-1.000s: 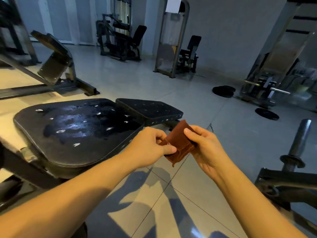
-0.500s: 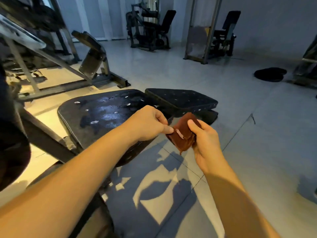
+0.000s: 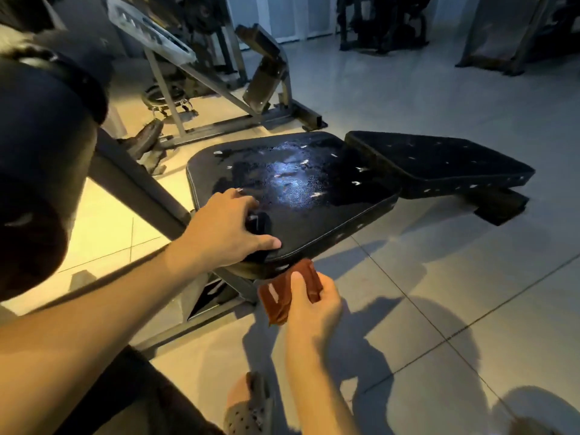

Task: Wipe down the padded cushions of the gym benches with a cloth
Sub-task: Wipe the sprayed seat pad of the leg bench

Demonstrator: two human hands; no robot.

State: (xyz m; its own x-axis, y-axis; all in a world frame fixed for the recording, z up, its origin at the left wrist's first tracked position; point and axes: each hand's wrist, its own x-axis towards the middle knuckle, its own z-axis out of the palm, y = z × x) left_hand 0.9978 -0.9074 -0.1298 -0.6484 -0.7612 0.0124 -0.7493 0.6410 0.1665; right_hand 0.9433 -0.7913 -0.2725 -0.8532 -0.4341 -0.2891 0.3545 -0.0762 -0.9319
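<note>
The left hand rests on the near corner of the black seat cushion, its fingers spread and slightly bent on the padding and the thumb stretched along the front edge. The cushion's top is glossy and wet-looking in the middle, with small pale flecks scattered across it. The right hand is just below that same corner and holds the folded brown cloth, with the thumb pressed on its front and the other fingers wrapped behind. The cloth's upper end sits right under the cushion's edge; whether it touches the edge cannot be told. A second black pad adjoins the seat cushion on its far right side, tilted slightly. A large dark rounded pad fills the left of the view, and a metal machine frame stands behind. A foot in a perforated sandal stands on the tiled floor.
</note>
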